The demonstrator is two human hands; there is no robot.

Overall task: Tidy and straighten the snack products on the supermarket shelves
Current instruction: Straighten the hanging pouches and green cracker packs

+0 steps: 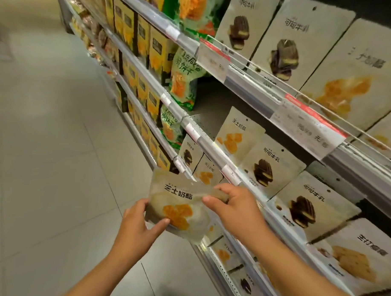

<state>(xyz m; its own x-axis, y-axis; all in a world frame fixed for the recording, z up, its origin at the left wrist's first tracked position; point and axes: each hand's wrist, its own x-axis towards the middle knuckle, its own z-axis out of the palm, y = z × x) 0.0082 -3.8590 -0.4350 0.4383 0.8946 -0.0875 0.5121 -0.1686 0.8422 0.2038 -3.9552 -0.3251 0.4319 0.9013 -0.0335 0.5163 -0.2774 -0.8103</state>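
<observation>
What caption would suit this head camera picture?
Both hands hold a cheese snack pouch beside the supermarket shelves.

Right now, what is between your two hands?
In the head view, a pale snack pouch picturing orange pieces, gripped by the left hand and right hand.

price tags: print blurred | far shelf goods: perhaps bagged snacks

Two hands are seen, one left hand and one right hand; one pouch is held; three shelf rails are counted.
</observation>
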